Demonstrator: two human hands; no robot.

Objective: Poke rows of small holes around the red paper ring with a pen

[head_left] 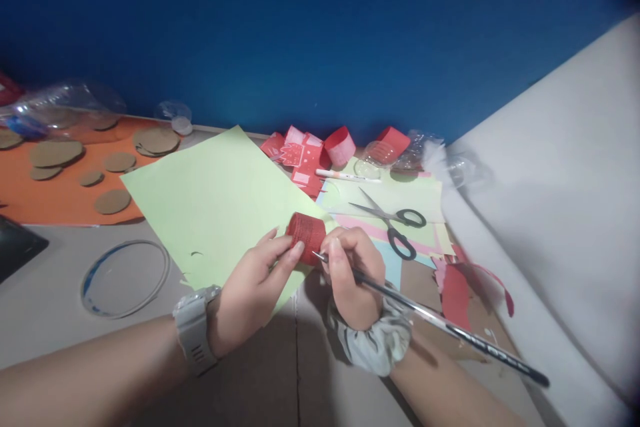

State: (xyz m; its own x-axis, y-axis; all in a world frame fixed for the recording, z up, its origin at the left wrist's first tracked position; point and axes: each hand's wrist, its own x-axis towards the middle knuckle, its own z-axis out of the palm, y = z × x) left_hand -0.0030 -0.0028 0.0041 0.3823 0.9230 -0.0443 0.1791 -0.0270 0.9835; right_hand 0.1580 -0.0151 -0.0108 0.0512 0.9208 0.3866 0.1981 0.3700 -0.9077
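Note:
My left hand (255,290) grips the left side of a small red cylinder (308,235) between thumb and fingers. The cylinder's surface looks rough and carries dark marks. In my right hand (354,273) is a long black and silver pen (440,321), its tip close to the cylinder's lower right side; whether the tip touches cannot be made out. The fingers of my right hand also reach the cylinder's right edge. Beneath both hands lies a light green sheet (215,193), turned at an angle on the grey surface.
Black-handled scissors (393,219) lie partly open on coloured paper at the right. Red paper rings (340,145) stand along the blue wall. Cardboard discs (113,201) rest on an orange sheet (30,197) at the left, above a round hoop (125,279). A white panel (560,180) rises at right.

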